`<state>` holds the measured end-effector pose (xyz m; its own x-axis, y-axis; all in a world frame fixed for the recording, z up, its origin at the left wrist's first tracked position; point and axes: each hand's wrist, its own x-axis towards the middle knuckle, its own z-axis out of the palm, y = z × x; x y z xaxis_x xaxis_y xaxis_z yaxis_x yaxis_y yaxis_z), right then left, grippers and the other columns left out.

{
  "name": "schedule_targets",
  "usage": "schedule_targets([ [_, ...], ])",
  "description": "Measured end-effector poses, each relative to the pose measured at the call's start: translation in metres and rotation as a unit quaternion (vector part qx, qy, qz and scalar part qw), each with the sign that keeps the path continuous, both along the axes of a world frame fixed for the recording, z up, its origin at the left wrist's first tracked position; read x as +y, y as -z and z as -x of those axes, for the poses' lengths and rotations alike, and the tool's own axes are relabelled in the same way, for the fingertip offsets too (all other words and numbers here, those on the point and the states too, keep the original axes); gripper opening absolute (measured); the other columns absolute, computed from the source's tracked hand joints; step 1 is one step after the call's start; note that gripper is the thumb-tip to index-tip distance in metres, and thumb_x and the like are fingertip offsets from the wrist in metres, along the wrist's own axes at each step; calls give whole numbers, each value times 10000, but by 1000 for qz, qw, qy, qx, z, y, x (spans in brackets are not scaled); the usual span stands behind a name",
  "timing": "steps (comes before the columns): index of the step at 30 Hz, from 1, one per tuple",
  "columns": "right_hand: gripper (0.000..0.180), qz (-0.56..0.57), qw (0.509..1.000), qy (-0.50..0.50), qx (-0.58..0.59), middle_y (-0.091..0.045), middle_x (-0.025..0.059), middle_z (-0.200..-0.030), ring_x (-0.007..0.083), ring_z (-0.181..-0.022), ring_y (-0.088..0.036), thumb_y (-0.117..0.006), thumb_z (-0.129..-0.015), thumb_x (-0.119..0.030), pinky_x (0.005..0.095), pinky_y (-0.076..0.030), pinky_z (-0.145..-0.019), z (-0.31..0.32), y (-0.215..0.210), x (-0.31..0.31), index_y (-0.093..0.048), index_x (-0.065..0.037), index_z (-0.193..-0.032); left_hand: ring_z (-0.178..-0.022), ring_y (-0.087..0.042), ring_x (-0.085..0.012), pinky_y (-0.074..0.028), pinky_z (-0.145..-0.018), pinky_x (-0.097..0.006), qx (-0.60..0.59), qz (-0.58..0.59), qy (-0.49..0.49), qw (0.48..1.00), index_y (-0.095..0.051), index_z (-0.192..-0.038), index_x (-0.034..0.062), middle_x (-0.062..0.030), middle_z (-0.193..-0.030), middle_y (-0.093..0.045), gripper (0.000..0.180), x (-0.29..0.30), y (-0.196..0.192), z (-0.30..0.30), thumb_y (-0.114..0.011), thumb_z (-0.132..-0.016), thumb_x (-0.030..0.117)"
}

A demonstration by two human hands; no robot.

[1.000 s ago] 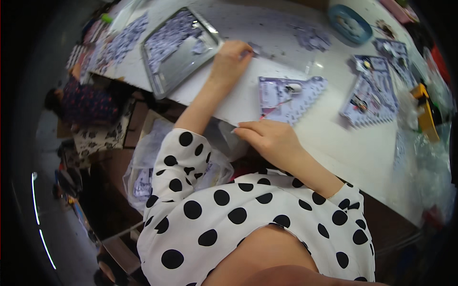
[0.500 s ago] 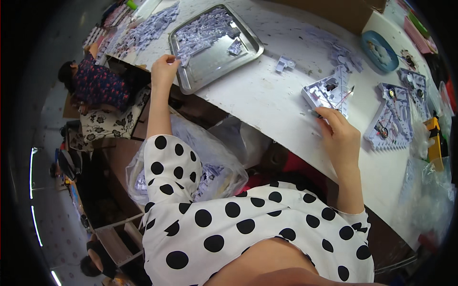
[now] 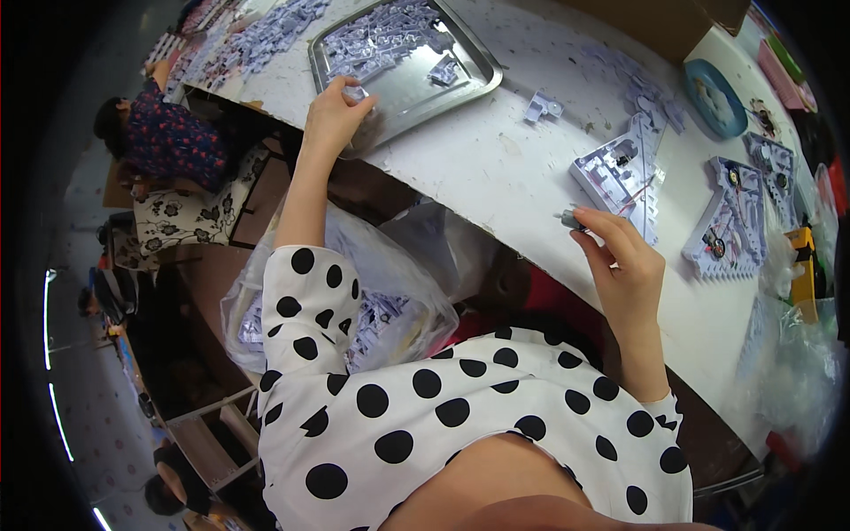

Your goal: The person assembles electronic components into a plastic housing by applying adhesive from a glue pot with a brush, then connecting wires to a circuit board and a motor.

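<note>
My right hand (image 3: 627, 265) pinches a small grey motor (image 3: 569, 219) between thumb and fingertips, its thin shaft pointing left. Just beyond it on the table lies an open lavender plastic housing (image 3: 595, 177), with thin red wires running out toward my fingers. My left hand (image 3: 335, 122) is at the near left rim of the metal tray (image 3: 416, 113), its thumb and fingers closed on a small pale plastic part (image 3: 356, 92). Heaped in the tray are many similar lavender parts (image 3: 376, 40), and one larger piece (image 3: 444, 70) lies apart from them.
A loose lavender piece (image 3: 543, 107) sits on the white table between tray and housing. Wired housings (image 3: 728, 217) lie on the right, near a blue bowl (image 3: 715, 99) and clear plastic bags (image 3: 788, 354). Below the table edge hangs a bag of parts (image 3: 381, 310). A co-worker (image 3: 177, 146) sits at left.
My left hand has moved right along the tray's near rim and now has a small part in its fingers. My right hand has drawn the motor slightly left, clear of the housing.
</note>
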<state>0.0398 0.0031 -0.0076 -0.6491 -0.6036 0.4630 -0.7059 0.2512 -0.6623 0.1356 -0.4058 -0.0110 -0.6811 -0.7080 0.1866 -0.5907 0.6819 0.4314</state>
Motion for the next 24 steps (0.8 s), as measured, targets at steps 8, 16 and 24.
schedule_targets([
  [8,208,-1,1000,-15,6,-747,30,-1005,173,-715,-705,-768,-828,-35,256,-552,-570,-7,-1,8,-735,-93,-1026,-1115,-623,-199,-488,-921,-338,43,8,159,986,-686,-1284,181,-41,-1225,-686,468,-35,8,-29,-625,-838,56],
  [16,168,43,998,1,-53,-733,47,-933,170,-637,-652,-766,-839,-70,261,-514,-553,-9,7,2,-730,-69,-1003,-1059,-629,-250,-483,-919,-338,2,-8,264,964,-730,-1192,99,-93,-1138,-666,333,-29,11,-22,-743,-864,151],
  [24,210,109,989,43,-92,-677,-49,-773,31,-530,-376,-817,-812,-94,222,-298,-485,-10,30,-14,-767,-82,-1016,-958,-655,-165,-516,-870,-282,88,-112,351,925,-727,-1204,73,-66,-1048,-688,405,187,-13,-11,-786,-804,57],
])
